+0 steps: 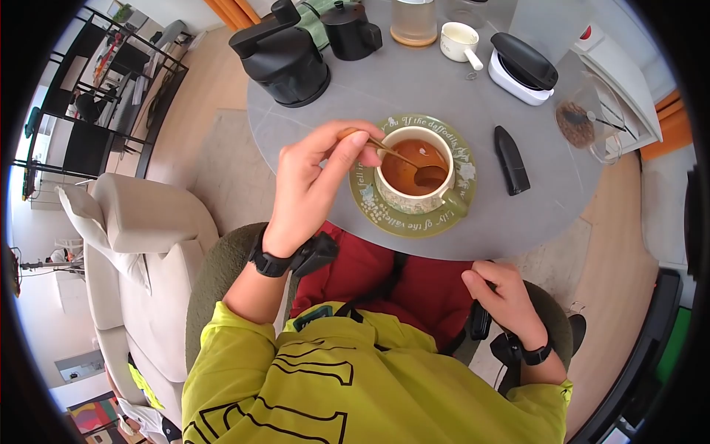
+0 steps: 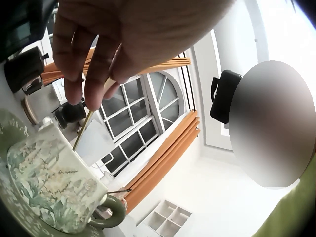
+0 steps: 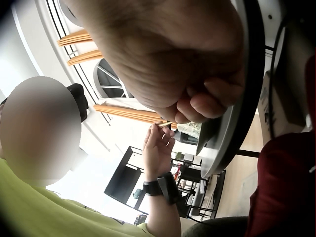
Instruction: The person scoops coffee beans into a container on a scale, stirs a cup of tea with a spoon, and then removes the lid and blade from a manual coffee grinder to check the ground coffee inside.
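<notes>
My left hand (image 1: 319,169) pinches the thin handle of a gold-coloured spoon (image 1: 403,158) between thumb and fingers. The spoon slants into a teacup (image 1: 414,203), its bowl showing in the amber-brown tea (image 1: 408,175). That cup has a floral outside (image 2: 54,180) and a green handle, and stands on a green saucer (image 1: 366,207) with white lettering. In the left wrist view, the spoon's handle runs down from my fingertips behind the cup's rim. My right hand (image 1: 506,297) is idle at the table's near edge, fingers loosely curled, holding nothing.
On the grey round table (image 1: 444,89) are a black kettle (image 1: 285,63), a black pot (image 1: 351,33), a small white handled cup (image 1: 460,42), a white case with black lid (image 1: 521,70), a black elongated object (image 1: 510,161) and a clear pitcher (image 1: 584,122) with brown contents.
</notes>
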`<state>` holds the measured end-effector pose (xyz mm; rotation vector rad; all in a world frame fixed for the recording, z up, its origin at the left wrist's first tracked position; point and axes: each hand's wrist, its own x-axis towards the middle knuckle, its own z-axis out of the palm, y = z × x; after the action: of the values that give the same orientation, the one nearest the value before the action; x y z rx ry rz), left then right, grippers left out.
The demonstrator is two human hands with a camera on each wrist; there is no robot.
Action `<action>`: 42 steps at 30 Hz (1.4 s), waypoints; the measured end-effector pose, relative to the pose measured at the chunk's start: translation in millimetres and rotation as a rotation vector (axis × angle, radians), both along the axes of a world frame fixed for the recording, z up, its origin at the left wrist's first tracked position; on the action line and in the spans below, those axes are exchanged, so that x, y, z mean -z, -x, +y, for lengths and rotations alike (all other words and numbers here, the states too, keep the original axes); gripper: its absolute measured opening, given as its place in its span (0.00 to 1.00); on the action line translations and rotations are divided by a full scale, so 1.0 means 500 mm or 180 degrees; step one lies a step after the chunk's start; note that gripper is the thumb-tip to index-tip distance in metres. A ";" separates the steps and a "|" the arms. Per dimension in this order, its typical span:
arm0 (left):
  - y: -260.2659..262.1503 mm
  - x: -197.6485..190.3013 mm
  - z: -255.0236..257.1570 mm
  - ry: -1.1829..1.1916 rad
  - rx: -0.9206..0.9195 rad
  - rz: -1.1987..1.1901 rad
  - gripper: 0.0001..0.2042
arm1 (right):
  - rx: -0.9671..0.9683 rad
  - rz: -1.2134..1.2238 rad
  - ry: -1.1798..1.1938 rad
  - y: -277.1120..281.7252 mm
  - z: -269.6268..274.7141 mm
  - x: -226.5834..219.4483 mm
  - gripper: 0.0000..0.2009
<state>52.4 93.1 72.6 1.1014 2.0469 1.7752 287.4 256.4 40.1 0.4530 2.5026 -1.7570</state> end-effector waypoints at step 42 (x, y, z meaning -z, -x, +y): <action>-0.008 -0.002 -0.004 0.0166 -0.0071 0.0350 0.07 | 0.0094 -0.0223 0.0266 0.001 0.008 0.015 0.14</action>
<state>56.6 91.0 73.5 1.1902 2.1635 1.6961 287.2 260.6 32.4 0.5386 2.3775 -1.8149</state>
